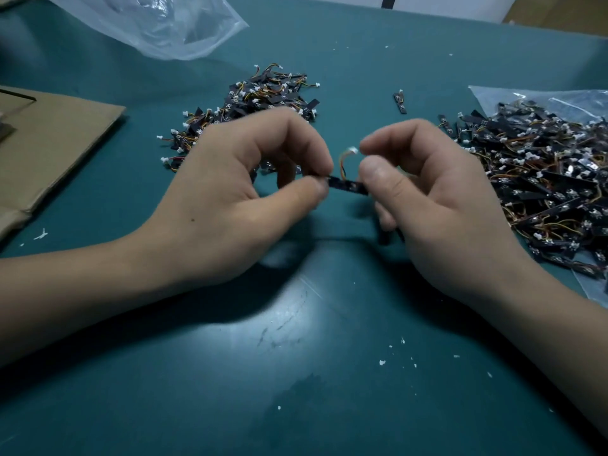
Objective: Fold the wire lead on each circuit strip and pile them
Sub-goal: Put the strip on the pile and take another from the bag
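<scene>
Hands, two, one strip [348, 185], two piles

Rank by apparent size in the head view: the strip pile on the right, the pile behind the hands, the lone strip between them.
1. Right pile, though cut off by the frame edge.
2. Middle pile, partly hidden by the left hand.
3. Lone strip.

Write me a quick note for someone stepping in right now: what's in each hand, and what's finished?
Left hand and right hand each pinch one end of a single circuit strip above the table; its wire lead arches up, not yet folded flat.
Pile behind the hands: apparently finished strips.
Bigger heap on the plastic bag, right: apparently still to do.
One stray strip lies between them.
</scene>
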Motion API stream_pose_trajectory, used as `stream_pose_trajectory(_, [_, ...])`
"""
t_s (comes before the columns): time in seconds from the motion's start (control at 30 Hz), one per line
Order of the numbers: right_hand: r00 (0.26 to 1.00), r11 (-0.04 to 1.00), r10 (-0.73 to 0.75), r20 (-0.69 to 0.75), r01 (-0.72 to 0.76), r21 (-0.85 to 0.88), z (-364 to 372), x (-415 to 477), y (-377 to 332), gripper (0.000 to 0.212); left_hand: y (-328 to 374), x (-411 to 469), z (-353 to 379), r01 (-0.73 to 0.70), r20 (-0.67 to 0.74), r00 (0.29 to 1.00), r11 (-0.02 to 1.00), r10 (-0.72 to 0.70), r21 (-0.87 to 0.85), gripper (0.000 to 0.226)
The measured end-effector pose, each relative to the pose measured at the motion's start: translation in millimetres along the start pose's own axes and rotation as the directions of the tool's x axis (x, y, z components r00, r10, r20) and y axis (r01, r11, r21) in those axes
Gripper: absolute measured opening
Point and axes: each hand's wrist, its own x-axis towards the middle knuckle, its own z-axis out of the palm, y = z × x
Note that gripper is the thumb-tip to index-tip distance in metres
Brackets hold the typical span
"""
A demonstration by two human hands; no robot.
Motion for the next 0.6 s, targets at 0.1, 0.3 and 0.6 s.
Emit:
stream_pose_trajectory(0.1, [0.994, 0.995, -0.024, 0.103, 0.034, -0.099, -1.6, -0.5, -1.2, 0.028, -0.8, 1.1, 0.4, 0.042, -0.012, 0.999, 0.997, -0.043, -0.061, 0.014])
stream_pose_trajectory(0.3, [0.985, 0.989, -0.076, 0.156, 0.094, -0.112, -2.9, -5.1, -6.4, 0.024, 3.9, -0.5, 0.4, 0.066, 0.068, 0.995, 0.996, -0.069, 0.053, 0.009])
stream_pose_trajectory(0.6, [0.976, 0.991, -0.087, 0.201, 0.106, -0.087, -2.4, -5.9, -6.9, 0.020, 7.2, -1.3, 2.2, 0.062, 0.024, 0.998, 0.992, -0.066, 0.114, 0.018])
